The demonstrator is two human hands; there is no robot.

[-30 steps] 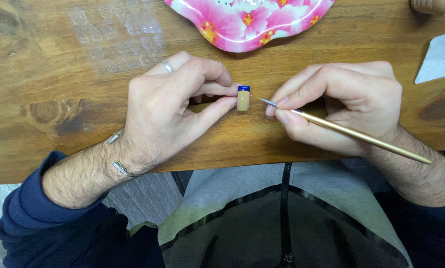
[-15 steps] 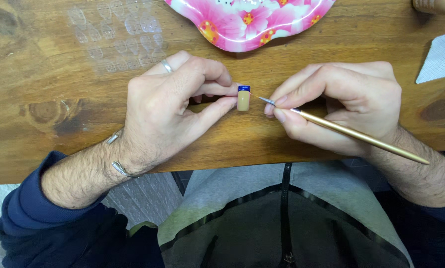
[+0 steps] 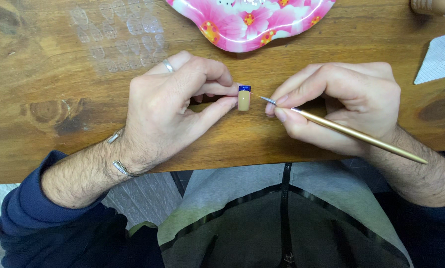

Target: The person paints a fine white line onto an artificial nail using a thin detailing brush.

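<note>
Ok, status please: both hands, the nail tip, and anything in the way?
Left hand pinches beige artificial nail, blue at its end. Right hand holds gold fine brush, tip beside the blue edge. Nothing between them.

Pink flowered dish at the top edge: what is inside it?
The pink flowered dish shows painted orange-centred blossoms and a few small pale bits near its upper rim, too small to identify. The frame's top edge cuts off the rest. It rests on the wooden table.
</note>
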